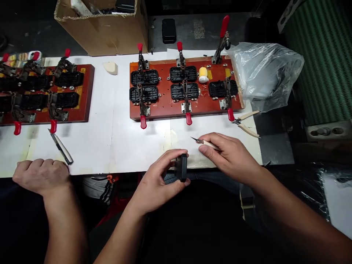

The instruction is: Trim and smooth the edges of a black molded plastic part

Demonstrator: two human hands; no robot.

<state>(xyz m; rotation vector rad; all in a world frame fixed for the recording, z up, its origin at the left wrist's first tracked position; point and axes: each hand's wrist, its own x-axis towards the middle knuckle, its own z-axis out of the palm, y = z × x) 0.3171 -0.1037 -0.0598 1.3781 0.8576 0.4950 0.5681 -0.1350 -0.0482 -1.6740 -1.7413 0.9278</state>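
Head view, and from where I stand the black part (180,168) is up on its edge at the front of the worktop (121,146), between the person's two hands. The left hand (158,181) grips it, fingers along the top and thumb underneath. Just to its right, well short of touching, the right hand (235,159) pinches a knife (211,145) between thumb and fingers, the blade pointing left toward the part.

Beyond the hands lies a red board (165,108) carrying five black trays (143,94) and six red-handled clamps (188,106); the clamp at the far right has its handle standing up. A yellow-and-white piece (203,74) sits among the trays. Cutters (247,126) rest open by the board's near right corner, and a clear bag (269,73) slumps against its right end.

Off to the left, a pale block (110,68) lies between that board and a second board (89,95). Near the second board is another knife (61,148), close to a co-worker's hand (42,176), which is curled up on the edge. At the back stand a carton (110,35) and a black case (168,31).
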